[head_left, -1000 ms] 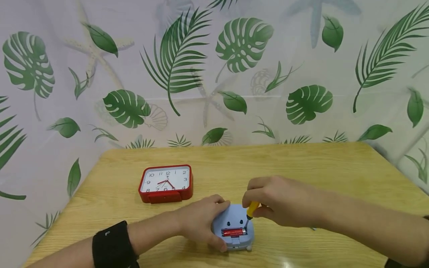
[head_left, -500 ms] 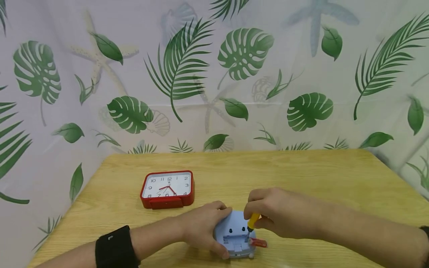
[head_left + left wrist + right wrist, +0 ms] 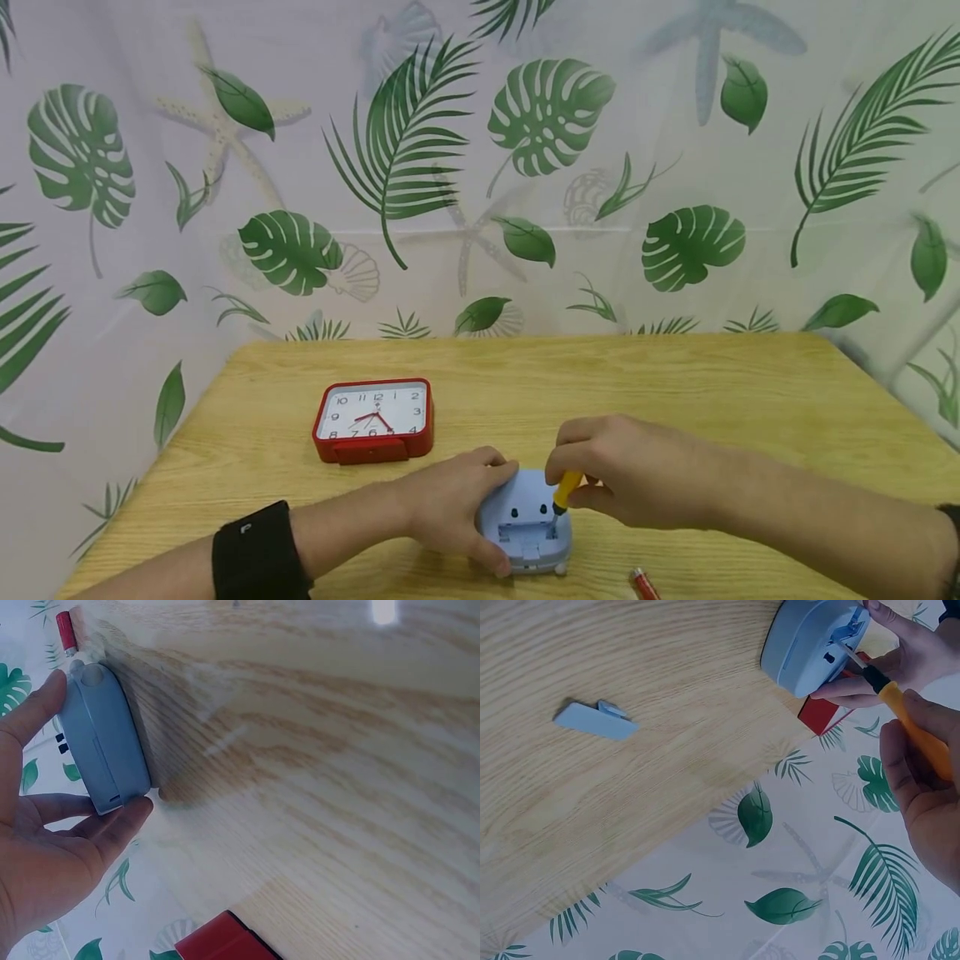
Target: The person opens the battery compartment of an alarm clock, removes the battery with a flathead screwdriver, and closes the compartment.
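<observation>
My left hand [image 3: 456, 507] gripped the blue device [image 3: 529, 490], my right hand [image 3: 626, 471] the screwdriver [image 3: 567, 488]. Battery [image 3: 643, 585] and cover [image 3: 596, 721] lay off it — neither refitted.

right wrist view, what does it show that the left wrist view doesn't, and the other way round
Only the right wrist view shows the right hand gripping the yellow screwdriver, its shaft reaching to the open slot in the blue device, and the loose cover lying apart.

Only the left wrist view shows the red battery, out of the device.

Both show the left hand holding the device, part of the red clock, the table and the leaf-print cloth.
</observation>
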The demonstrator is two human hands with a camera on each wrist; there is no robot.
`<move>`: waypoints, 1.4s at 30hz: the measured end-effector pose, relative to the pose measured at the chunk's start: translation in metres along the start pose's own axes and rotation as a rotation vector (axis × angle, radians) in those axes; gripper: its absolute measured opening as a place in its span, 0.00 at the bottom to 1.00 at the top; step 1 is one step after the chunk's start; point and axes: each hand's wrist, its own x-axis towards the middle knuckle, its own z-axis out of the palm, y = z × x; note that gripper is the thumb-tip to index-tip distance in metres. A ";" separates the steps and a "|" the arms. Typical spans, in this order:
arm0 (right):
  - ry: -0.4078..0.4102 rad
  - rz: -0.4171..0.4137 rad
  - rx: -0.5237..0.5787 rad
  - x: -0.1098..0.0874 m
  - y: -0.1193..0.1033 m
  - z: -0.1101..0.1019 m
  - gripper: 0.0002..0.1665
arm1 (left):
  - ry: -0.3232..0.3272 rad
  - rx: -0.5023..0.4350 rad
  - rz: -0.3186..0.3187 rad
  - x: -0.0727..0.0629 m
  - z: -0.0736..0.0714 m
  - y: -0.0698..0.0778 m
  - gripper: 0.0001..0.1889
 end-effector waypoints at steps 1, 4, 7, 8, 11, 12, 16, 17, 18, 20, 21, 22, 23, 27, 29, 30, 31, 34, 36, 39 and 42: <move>0.007 -0.006 0.002 -0.001 0.000 0.000 0.10 | 0.000 -0.003 -0.002 0.000 0.000 0.000 0.52; 0.032 -0.031 0.001 -0.002 0.001 0.000 0.09 | -0.004 -0.011 -0.011 0.000 0.000 0.000 0.52; 0.063 -0.058 -0.006 -0.004 0.001 -0.001 0.08 | -0.007 -0.012 -0.019 0.000 0.000 0.000 0.51; 0.074 -0.064 -0.011 -0.005 0.001 -0.002 0.08 | -0.006 -0.008 -0.021 -0.001 0.000 0.000 0.51; 0.106 -0.067 -0.032 -0.006 0.001 -0.005 0.07 | -0.005 -0.006 -0.025 -0.001 0.000 0.000 0.51; 0.114 -0.064 -0.038 -0.007 0.000 -0.006 0.07 | -0.004 -0.006 -0.026 -0.001 0.000 0.000 0.51; 0.164 -0.050 -0.066 -0.010 0.002 -0.010 0.06 | 0.005 -0.008 -0.026 -0.001 0.001 0.001 0.52; 0.177 -0.046 -0.076 -0.011 0.003 -0.012 0.06 | 0.012 -0.003 -0.023 -0.002 0.001 0.001 0.52; 0.192 -0.046 -0.085 -0.012 0.004 -0.014 0.07 | 0.017 0.003 -0.021 -0.002 0.000 0.001 0.52; 0.222 -0.040 -0.111 -0.014 0.006 -0.018 0.07 | 0.029 0.016 -0.014 -0.001 -0.001 0.002 0.52; 0.234 -0.036 -0.126 -0.015 0.008 -0.020 0.08 | 0.035 0.025 -0.010 -0.001 -0.001 0.002 0.52; 0.242 -0.029 -0.138 -0.017 0.009 -0.023 0.08 | 0.040 0.033 -0.007 -0.001 -0.002 0.003 0.52; 0.254 -0.026 -0.153 -0.018 0.011 -0.025 0.08 | 0.044 0.039 -0.005 0.000 -0.003 0.003 0.53; 0.285 0.014 -0.201 -0.026 0.020 -0.029 0.09 | 0.042 0.039 -0.011 0.001 -0.004 0.004 0.53; 0.286 0.058 -0.211 -0.032 0.027 -0.028 0.08 | 0.034 0.033 -0.017 0.000 -0.003 0.004 0.53; 0.281 0.091 -0.212 -0.034 0.030 -0.027 0.08 | 0.029 0.031 -0.020 0.000 -0.003 0.004 0.53; 0.280 0.123 -0.214 -0.037 0.034 -0.026 0.08 | 0.025 0.030 -0.024 -0.001 -0.002 0.004 0.54; 0.285 0.200 -0.225 -0.045 0.046 -0.021 0.07 | 0.019 0.036 -0.020 -0.003 0.000 0.004 0.53; 0.301 0.236 -0.240 -0.050 0.054 -0.018 0.07 | 0.023 0.043 -0.018 -0.003 0.001 0.003 0.53; 0.317 0.284 -0.251 -0.058 0.065 -0.013 0.08 | 0.027 0.041 -0.014 -0.003 0.003 0.002 0.53; 0.314 0.347 -0.239 -0.065 0.078 -0.008 0.07 | 0.033 0.039 -0.010 -0.003 0.004 0.002 0.53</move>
